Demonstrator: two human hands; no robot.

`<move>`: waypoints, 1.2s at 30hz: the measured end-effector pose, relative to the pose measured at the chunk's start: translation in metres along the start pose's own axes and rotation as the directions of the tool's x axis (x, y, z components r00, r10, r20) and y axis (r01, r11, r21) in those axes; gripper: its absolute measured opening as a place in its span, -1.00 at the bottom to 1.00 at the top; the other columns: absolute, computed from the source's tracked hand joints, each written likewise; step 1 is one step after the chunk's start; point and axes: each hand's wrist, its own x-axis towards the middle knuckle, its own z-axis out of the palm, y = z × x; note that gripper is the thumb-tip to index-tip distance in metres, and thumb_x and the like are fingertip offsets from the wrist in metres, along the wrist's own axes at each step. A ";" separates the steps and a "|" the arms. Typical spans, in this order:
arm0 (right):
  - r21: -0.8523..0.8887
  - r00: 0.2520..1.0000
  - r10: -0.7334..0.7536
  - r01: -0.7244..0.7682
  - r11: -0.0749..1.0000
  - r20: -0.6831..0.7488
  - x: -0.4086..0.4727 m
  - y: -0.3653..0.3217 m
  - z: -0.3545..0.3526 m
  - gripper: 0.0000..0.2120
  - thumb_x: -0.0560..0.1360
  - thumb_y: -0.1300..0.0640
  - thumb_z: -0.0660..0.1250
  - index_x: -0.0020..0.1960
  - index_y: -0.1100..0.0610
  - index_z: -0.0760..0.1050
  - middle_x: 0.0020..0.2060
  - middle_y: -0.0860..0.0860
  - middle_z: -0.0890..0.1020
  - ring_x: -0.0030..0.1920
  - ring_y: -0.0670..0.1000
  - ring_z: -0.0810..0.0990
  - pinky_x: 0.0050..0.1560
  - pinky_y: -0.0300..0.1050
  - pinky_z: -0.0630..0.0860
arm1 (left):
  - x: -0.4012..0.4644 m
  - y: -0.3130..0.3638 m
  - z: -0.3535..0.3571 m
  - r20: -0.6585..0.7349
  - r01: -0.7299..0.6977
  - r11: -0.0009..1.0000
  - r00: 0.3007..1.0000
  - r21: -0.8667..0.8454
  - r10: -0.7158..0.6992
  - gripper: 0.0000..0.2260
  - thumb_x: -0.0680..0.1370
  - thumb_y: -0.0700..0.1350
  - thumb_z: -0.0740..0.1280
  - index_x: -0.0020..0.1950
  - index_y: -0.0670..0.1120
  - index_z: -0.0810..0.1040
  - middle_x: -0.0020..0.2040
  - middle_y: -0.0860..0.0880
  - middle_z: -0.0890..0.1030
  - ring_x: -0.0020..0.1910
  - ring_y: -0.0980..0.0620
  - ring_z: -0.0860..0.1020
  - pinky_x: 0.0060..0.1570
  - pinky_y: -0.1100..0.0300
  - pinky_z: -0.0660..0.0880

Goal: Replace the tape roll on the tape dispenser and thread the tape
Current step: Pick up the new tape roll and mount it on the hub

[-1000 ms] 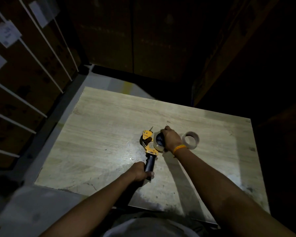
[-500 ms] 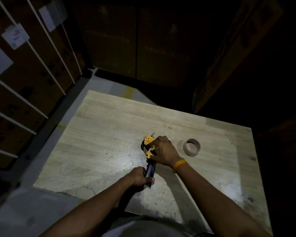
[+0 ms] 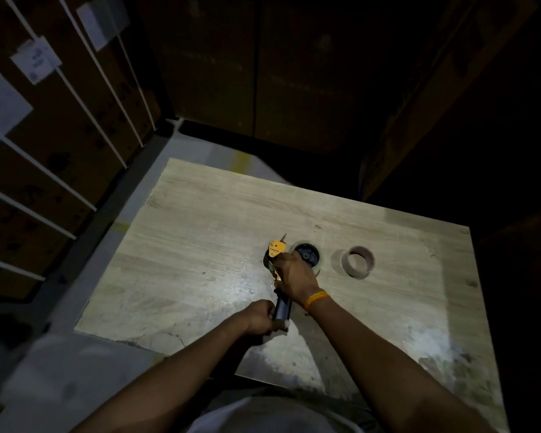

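Observation:
A yellow and black tape dispenser point(image 3: 276, 249) lies flat on the wooden table point(image 3: 200, 245). A clear tape roll point(image 3: 313, 259) sits on its black hub. My left hand point(image 3: 260, 317) is closed around the dark handle at the near end. My right hand point(image 3: 294, 275), with an orange band at the wrist, lies over the dispenser's middle, fingers pinching at the yellow frame just left of the roll. What the fingertips hold is hidden. An empty brown cardboard core point(image 3: 357, 261) stands on the table to the right of the roll, apart from both hands.
The scene is dim, lit only on the tabletop. Stacked cardboard boxes with white straps and paper labels point(image 3: 35, 62) rise at the left. Dark boxes close in behind and to the right. Grey floor point(image 3: 75, 354) shows past the table's left and near edges.
My right hand shifted from over the roll toward the yellow frame, so the roll and hub show again. The left hand kept its grip on the handle.

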 end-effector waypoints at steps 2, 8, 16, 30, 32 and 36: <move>0.008 1.000 0.004 -0.004 1.000 0.001 0.000 -0.001 0.000 -0.59 0.52 0.19 0.44 0.36 0.17 0.56 0.28 0.13 0.62 0.32 0.20 0.52 0.11 0.04 0.59 | -0.002 0.002 0.002 0.005 -0.012 1.000 1.000 0.001 0.012 -0.66 0.58 0.15 0.46 0.01 -0.11 0.49 -0.08 -0.11 0.53 -0.09 -0.05 0.49 -0.06 0.15 0.39; 0.068 0.999 0.037 -0.036 0.997 -0.011 -0.001 -0.002 0.006 -0.70 0.59 0.14 0.39 0.30 0.20 0.61 0.24 0.17 0.62 0.27 0.22 0.59 0.00 -0.02 0.55 | -0.007 0.001 0.007 -0.013 -0.050 0.998 0.999 -0.037 0.049 -0.91 0.60 -0.20 0.42 0.01 -0.11 0.51 0.02 -0.16 0.62 -0.01 -0.02 0.55 0.19 0.02 0.60; -0.027 0.997 -0.059 0.058 0.998 -0.047 -0.005 -0.010 0.005 -0.62 0.61 0.33 0.25 0.41 0.21 0.50 0.28 0.22 0.58 0.14 0.32 0.64 -0.09 0.10 0.55 | -0.013 0.006 0.013 0.007 -0.044 0.983 0.999 -0.178 0.046 -0.69 0.62 0.08 0.42 -0.02 -0.14 0.45 -0.10 -0.13 0.54 -0.07 -0.06 0.55 0.13 -0.03 0.58; -0.057 0.983 -0.171 0.167 0.984 -0.068 -0.009 -0.012 0.008 -0.63 0.62 0.18 0.31 0.41 0.15 0.49 0.38 0.12 0.53 0.39 0.20 0.48 0.00 0.11 0.55 | -0.012 0.005 0.025 0.020 -0.007 0.862 1.000 -0.507 0.020 -0.84 0.72 -0.22 0.27 0.03 -0.32 0.51 -0.09 -0.34 0.54 -0.20 -0.20 0.56 0.23 -0.39 0.52; 0.071 0.993 -0.041 0.049 0.996 -0.114 -0.016 -0.010 0.010 -0.42 0.49 0.12 0.49 0.47 0.14 0.41 0.39 0.12 0.48 0.38 0.21 0.48 0.07 0.12 0.59 | -0.012 0.006 0.020 0.025 0.002 0.893 1.000 -0.451 0.010 -0.85 0.69 -0.19 0.34 0.05 -0.29 0.55 -0.10 -0.33 0.57 -0.19 -0.17 0.57 0.24 -0.30 0.56; 0.339 0.907 0.421 -0.393 0.855 -0.008 -0.034 -0.002 0.026 -0.11 0.38 -0.13 0.59 0.52 0.24 0.28 0.41 0.20 0.40 0.41 0.24 0.44 0.20 0.10 0.62 | -0.015 0.003 -0.001 -0.118 0.063 0.991 0.990 -0.117 -0.077 -0.74 0.49 0.03 0.51 -0.05 -0.16 0.65 -0.05 -0.09 0.70 -0.04 0.00 0.62 0.03 0.13 0.56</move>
